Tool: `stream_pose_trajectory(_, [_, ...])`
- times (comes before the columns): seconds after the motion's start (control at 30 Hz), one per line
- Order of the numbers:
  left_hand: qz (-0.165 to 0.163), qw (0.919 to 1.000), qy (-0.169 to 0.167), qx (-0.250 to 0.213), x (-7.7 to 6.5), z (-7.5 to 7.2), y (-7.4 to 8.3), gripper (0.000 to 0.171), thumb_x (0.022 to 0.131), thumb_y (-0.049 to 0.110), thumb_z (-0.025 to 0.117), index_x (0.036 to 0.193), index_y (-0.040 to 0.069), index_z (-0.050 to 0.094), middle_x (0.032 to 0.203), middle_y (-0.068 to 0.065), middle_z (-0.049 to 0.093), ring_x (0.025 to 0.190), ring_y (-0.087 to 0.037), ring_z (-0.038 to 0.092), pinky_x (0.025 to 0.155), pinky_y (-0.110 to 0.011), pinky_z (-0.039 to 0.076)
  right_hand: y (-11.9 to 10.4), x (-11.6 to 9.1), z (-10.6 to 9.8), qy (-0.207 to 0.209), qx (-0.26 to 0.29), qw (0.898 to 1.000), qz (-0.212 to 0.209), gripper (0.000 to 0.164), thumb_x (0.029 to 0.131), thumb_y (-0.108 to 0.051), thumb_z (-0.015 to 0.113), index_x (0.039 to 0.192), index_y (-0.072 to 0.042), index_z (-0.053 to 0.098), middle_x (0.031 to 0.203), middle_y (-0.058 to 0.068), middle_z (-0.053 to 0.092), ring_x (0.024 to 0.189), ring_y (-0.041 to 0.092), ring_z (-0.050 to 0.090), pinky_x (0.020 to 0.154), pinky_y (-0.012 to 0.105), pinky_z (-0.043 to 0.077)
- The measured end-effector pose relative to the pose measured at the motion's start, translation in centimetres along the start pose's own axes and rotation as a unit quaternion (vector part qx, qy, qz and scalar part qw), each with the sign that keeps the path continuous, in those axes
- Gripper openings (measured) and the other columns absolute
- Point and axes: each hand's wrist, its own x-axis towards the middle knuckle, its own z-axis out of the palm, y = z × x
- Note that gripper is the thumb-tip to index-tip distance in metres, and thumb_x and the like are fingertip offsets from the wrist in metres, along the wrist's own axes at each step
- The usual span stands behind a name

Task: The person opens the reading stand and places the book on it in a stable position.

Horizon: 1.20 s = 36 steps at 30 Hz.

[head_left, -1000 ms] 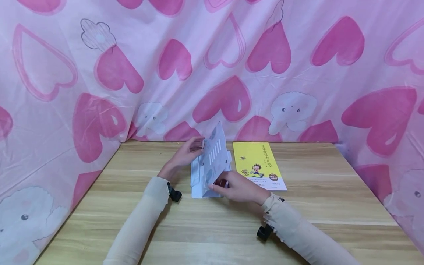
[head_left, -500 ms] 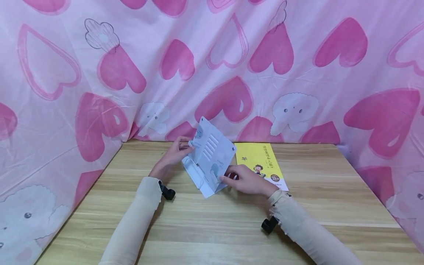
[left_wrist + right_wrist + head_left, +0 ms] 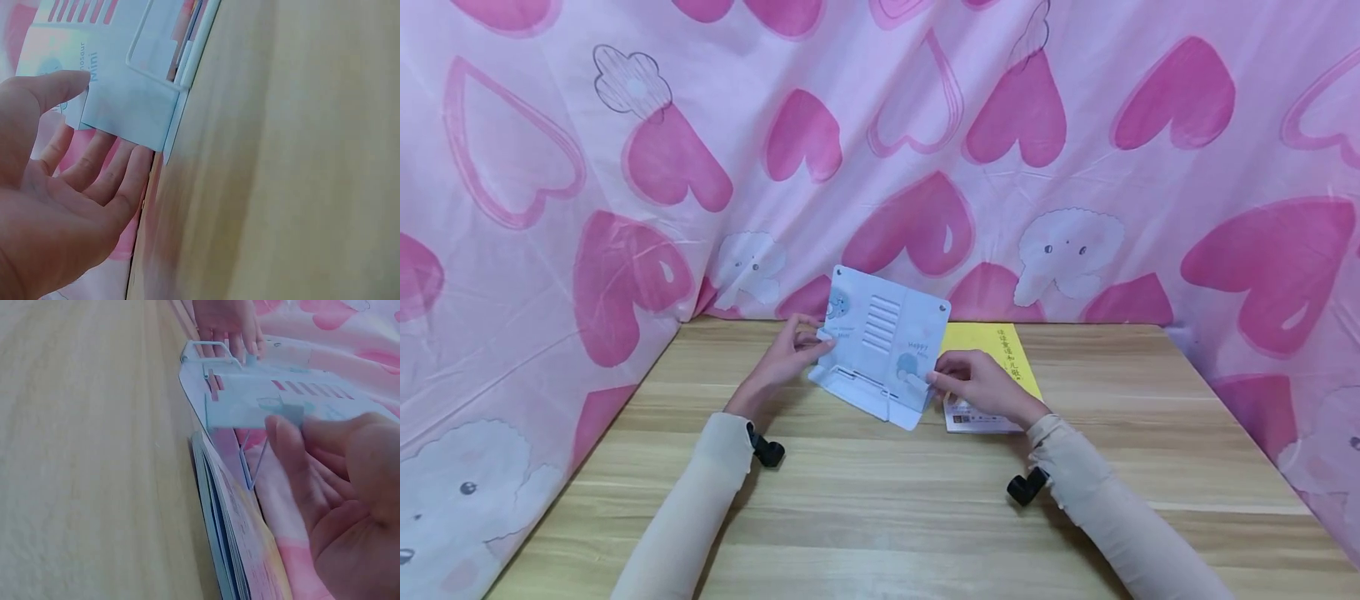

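A pale blue book stand (image 3: 917, 304) stands tilted back on the wooden table, its slotted panel facing me. It carries small cartoon prints and wire clips along its bottom ledge. My left hand (image 3: 788, 354) holds its left edge, with the thumb (image 3: 65, 86) on the front and the other fingers behind. At the right, my right hand (image 3: 988, 387) pinches a small tab low on the panel between thumb and forefinger, as the right wrist view shows. A wire leg (image 3: 250, 469) reaches down behind the panel.
A yellow book (image 3: 977, 335) with a white lower band lies behind my right hand, partly hidden by it and the stand. The wooden table (image 3: 865, 517) ends at a pink heart-patterned cloth (image 3: 895, 225) at the back and sides.
Both hands have turned the book stand from nearly edge-on to facing me. My left hand has moved left and toward me; the right has moved right and slightly away, over the yellow book.
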Motion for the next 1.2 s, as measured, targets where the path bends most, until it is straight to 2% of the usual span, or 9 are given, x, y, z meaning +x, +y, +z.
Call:
stream_pose_trajectory(0.1, [-0.001, 1.0, 0.004, 0.006, -0.5, 0.0, -0.1, 0.058, 0.106, 0.036, 0.072, 0.148, 0.01, 0.042, 0.141, -0.021, 0.067, 0.14, -0.041, 0.06, 0.119, -0.061, 0.047, 0.2, 0.1, -0.2, 0.032, 0.033, 0.999, 0.019, 0.017, 0.105, -0.027, 0.075, 0.114, -0.013, 0.077, 0.101, 0.009, 0.081, 0.087, 0.024, 0.08, 0.08, 0.034, 0.068])
stream_pose_trajectory(0.17, [-0.005, 1.0, 0.008, 0.004, -0.8, 0.0, 0.0, 0.057, 0.105, 0.034, 0.072, 0.148, 0.01, 0.042, 0.141, -0.021, 0.067, 0.14, -0.041, 0.061, 0.117, -0.06, 0.05, 0.4, 0.1, -0.3, 0.059, 0.045, 0.997, 0.036, 0.019, 0.104, -0.027, 0.076, 0.115, -0.012, 0.077, 0.104, 0.008, 0.081, 0.091, 0.025, 0.082, 0.081, 0.033, 0.068])
stream_pose_trajectory(0.33, [-0.01, 0.9998, 0.018, 0.002, -1.6, 0.3, 0.1, 0.052, 0.105, 0.029, 0.073, 0.145, 0.01, 0.045, 0.139, -0.02, 0.068, 0.133, -0.039, 0.066, 0.106, -0.052, 0.061, 0.8, 0.3, -0.5, 0.103, 0.032, 0.993, 0.053, 0.021, 0.105, -0.03, 0.074, 0.118, -0.013, 0.077, 0.114, 0.007, 0.08, 0.098, 0.022, 0.083, 0.084, 0.028, 0.066])
stream_pose_trajectory(0.47, [-0.002, 0.9998, 0.021, -0.003, -2.2, 0.8, 0.3, 0.048, 0.105, 0.026, 0.073, 0.143, 0.013, 0.049, 0.139, -0.02, 0.068, 0.127, -0.038, 0.069, 0.1, -0.048, 0.064, 1.0, 0.4, -0.6, 0.115, 0.019, 0.991, 0.062, 0.032, 0.1, -0.039, 0.079, 0.122, -0.016, 0.075, 0.12, 0.005, 0.079, 0.106, 0.021, 0.08, 0.093, 0.03, 0.065])
stream_pose_trajectory(0.57, [0.002, 0.9996, 0.028, -0.006, -2.5, 0.9, 0.4, 0.043, 0.104, 0.025, 0.074, 0.14, 0.013, 0.053, 0.141, -0.019, 0.066, 0.128, -0.038, 0.068, 0.099, -0.048, 0.065, 1.0, 0.2, -0.7, 0.111, 0.022, 0.991, 0.066, 0.047, 0.094, -0.04, 0.086, 0.132, -0.018, 0.071, 0.123, 0.006, 0.076, 0.111, 0.022, 0.077, 0.095, 0.029, 0.065])
stream_pose_trajectory(0.7, [-0.003, 0.9992, 0.038, -0.015, -2.4, 0.8, 0.2, 0.04, 0.103, 0.026, 0.076, 0.134, 0.011, 0.056, 0.144, -0.016, 0.064, 0.132, -0.038, 0.064, 0.098, -0.049, 0.066, 1.0, 0.2, -0.6, 0.119, 0.04, 0.99, 0.059, 0.057, 0.092, -0.031, 0.089, 0.142, -0.02, 0.064, 0.123, 0.008, 0.075, 0.11, 0.023, 0.076, 0.092, 0.025, 0.065])
stream_pose_trajectory(0.83, [-0.008, 0.9989, 0.044, -0.014, -2.3, 0.7, 0.1, 0.042, 0.103, 0.026, 0.077, 0.135, 0.01, 0.056, 0.144, -0.015, 0.063, 0.133, -0.038, 0.064, 0.096, -0.047, 0.066, 1.0, 0.4, -0.2, 0.145, 0.038, 0.988, 0.046, 0.052, 0.092, -0.027, 0.089, 0.139, -0.021, 0.065, 0.117, 0.005, 0.078, 0.106, 0.021, 0.078, 0.089, 0.024, 0.065])
stream_pose_trajectory(1.03, [0.008, 0.9985, 0.049, 0.022, -2.3, 0.8, 0.2, 0.04, 0.104, 0.026, 0.076, 0.137, 0.014, 0.057, 0.142, -0.014, 0.065, 0.129, -0.036, 0.068, 0.095, -0.044, 0.067, 1.2, 0.5, 0.2, 0.171, 0.015, 0.985, 0.035, 0.049, 0.093, -0.026, 0.088, 0.137, -0.021, 0.069, 0.115, 0.003, 0.081, 0.103, 0.019, 0.08, 0.088, 0.022, 0.065])
stream_pose_trajectory(1.2, [0.022, 0.9978, 0.05, 0.038, -2.3, 0.9, 0.3, 0.037, 0.104, 0.023, 0.074, 0.136, 0.013, 0.057, 0.138, -0.014, 0.069, 0.126, -0.034, 0.07, 0.097, -0.046, 0.066, 1.3, 0.6, 0.4, 0.178, -0.018, 0.984, 0.02, 0.046, 0.096, -0.025, 0.085, 0.139, -0.017, 0.07, 0.121, 0.007, 0.081, 0.107, 0.023, 0.08, 0.091, 0.028, 0.066])
